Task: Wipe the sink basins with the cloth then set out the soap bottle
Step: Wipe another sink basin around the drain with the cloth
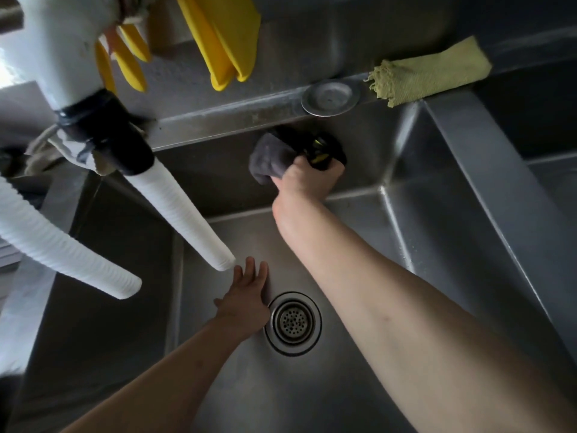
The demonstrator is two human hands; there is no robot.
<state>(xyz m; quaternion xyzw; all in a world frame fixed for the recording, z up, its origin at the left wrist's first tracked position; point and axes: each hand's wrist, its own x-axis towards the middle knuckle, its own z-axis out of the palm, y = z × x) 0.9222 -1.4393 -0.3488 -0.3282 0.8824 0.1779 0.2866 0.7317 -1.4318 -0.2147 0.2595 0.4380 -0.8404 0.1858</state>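
I look down into a stainless steel sink basin (421, 220). My right hand (307, 182) grips a dark grey cloth (270, 157) with a black and yellow part, pressed against the basin's far wall just under the rim. My left hand (246, 300) lies flat with straight fingers on the basin floor, just left of the round drain strainer (293, 323). No soap bottle is in view.
Two white corrugated hoses (184, 210) hang from a tap fitting over the basin's left side. Yellow rubber gloves (224, 35) hang above. A round metal lid (330, 96) and a green cloth (427, 73) lie on the back ledge. A second basin (549, 189) lies to the right.
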